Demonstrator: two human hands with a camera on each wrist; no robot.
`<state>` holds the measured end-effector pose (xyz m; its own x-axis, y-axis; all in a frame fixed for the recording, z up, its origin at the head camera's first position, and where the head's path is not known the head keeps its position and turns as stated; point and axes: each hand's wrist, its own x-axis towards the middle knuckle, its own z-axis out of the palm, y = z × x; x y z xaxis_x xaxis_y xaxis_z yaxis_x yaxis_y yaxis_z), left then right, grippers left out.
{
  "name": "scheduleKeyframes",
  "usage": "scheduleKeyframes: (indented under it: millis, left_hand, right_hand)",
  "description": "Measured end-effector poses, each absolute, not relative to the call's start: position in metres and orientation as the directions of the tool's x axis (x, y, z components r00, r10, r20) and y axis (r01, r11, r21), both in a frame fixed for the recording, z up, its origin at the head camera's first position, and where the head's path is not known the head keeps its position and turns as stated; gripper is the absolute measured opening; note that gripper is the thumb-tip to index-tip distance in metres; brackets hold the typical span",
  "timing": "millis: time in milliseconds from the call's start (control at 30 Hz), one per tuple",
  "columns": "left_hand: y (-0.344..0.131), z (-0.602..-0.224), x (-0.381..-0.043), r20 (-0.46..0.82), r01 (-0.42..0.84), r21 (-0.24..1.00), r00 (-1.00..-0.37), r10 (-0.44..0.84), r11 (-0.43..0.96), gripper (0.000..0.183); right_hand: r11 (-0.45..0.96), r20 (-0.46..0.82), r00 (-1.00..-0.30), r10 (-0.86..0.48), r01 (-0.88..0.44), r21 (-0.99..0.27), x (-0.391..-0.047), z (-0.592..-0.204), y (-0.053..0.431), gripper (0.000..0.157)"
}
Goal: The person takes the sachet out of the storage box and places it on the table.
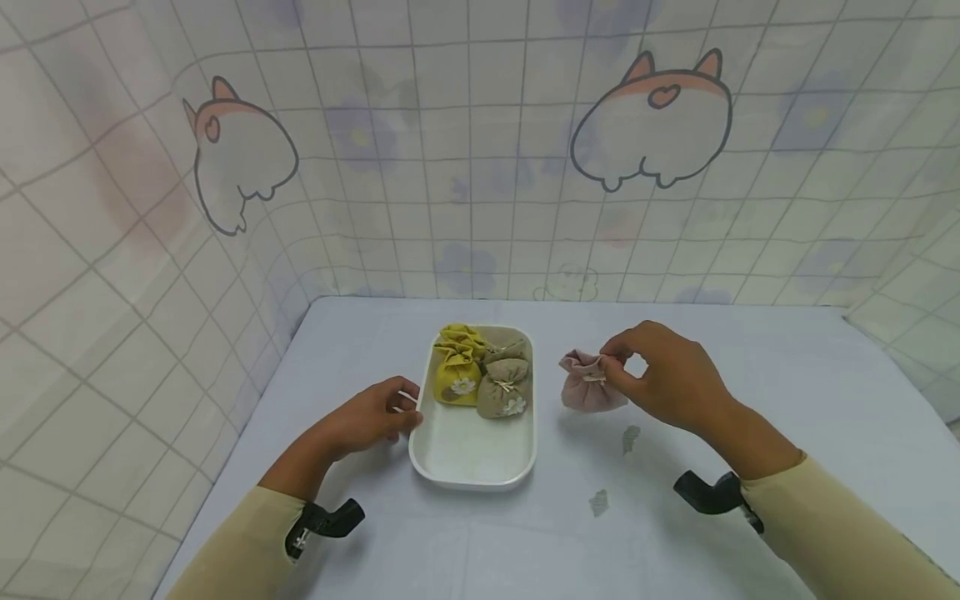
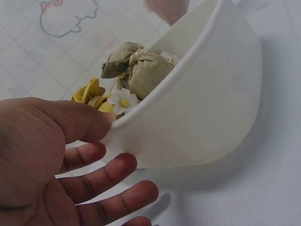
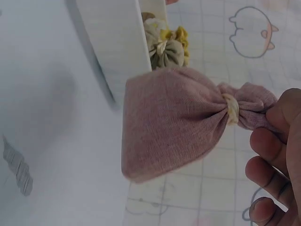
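A dusty-pink drawstring pouch (image 1: 592, 388), tied at its neck with a pale cord, hangs just right of the tray. My right hand (image 1: 671, 375) pinches its gathered top between thumb and fingertips. In the right wrist view the pouch (image 3: 171, 122) is tilted, its flat bottom toward the left. My left hand (image 1: 375, 414) is at the left side of a white tray (image 1: 472, 458); its thumb touches the rim, with the other fingers loosely spread outside the wall. Inside the tray's far half lie yellow pouches (image 1: 456, 379) and beige-grey pouches (image 1: 501, 392), some with white flowers.
White cloth covers the table (image 1: 360, 333). Two small grey-green marks (image 1: 598, 502) show on it, right of the tray. A grid-patterned curtain (image 1: 495, 167) with cartoon animals stands behind and along the sides. Each wrist carries a black camera mount (image 1: 708, 493).
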<state>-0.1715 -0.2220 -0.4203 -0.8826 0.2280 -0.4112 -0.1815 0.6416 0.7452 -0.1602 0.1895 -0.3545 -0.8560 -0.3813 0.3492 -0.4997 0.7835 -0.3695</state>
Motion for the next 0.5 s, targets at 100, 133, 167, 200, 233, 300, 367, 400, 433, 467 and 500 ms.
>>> scheduleKeyframes:
  millis: [100,133,167,200,233,300,367,400,433,467,500]
  left_hand:
    - [-0.222,-0.420,-0.171,-0.413,-0.183,0.745,-0.881,0.229,0.641,0.034]
    - [-0.222,-0.419,-0.170,-0.415,-0.185,0.744,-0.881,0.227,0.642,0.034]
    - [-0.221,-0.418,-0.170,-0.416,-0.187,0.744,-0.881,0.227,0.642,0.034]
    - [-0.221,-0.418,-0.170,-0.417,-0.187,0.743,-0.880,0.227,0.643,0.034]
    - [-0.221,-0.418,-0.170,-0.417,-0.187,0.742,-0.880,0.226,0.643,0.034]
    - [-0.221,-0.417,-0.169,-0.416,-0.185,0.742,-0.881,0.226,0.644,0.034]
    - [-0.221,-0.417,-0.170,-0.413,-0.181,0.742,-0.882,0.227,0.646,0.034]
    - [-0.221,-0.417,-0.170,-0.413,-0.180,0.741,-0.882,0.228,0.647,0.034]
    - [-0.221,-0.418,-0.170,-0.412,-0.179,0.742,-0.882,0.229,0.646,0.034]
    - [-0.222,-0.418,-0.170,-0.412,-0.179,0.742,-0.882,0.229,0.646,0.034]
    - [-0.222,-0.419,-0.171,-0.412,-0.180,0.743,-0.882,0.229,0.645,0.034]
  right_hand:
    - [0.806,0.311,-0.878,-0.363,-0.463,-0.368,-0.161,-0.352,0.198,0.012]
    - [0.814,0.304,-0.883,-0.357,-0.454,-0.363,-0.161,-0.351,0.202,0.012]
    - [0.820,0.298,-0.887,-0.352,-0.446,-0.358,-0.161,-0.351,0.205,0.013]
    - [0.825,0.296,-0.889,-0.348,-0.441,-0.354,-0.162,-0.351,0.208,0.013]
    - [0.829,0.298,-0.891,-0.343,-0.436,-0.350,-0.163,-0.351,0.211,0.013]
    - [0.833,0.302,-0.892,-0.336,-0.431,-0.346,-0.164,-0.351,0.218,0.012]
    - [0.836,0.303,-0.895,-0.328,-0.424,-0.349,-0.166,-0.352,0.223,0.012]
    - [0.837,0.304,-0.896,-0.323,-0.420,-0.349,-0.167,-0.353,0.225,0.012]
    - [0.840,0.303,-0.898,-0.318,-0.415,-0.350,-0.168,-0.353,0.227,0.011]
    - [0.842,0.300,-0.901,-0.313,-0.409,-0.352,-0.168,-0.353,0.229,0.011]
    - [0.844,0.296,-0.904,-0.308,-0.403,-0.353,-0.169,-0.354,0.231,0.011]
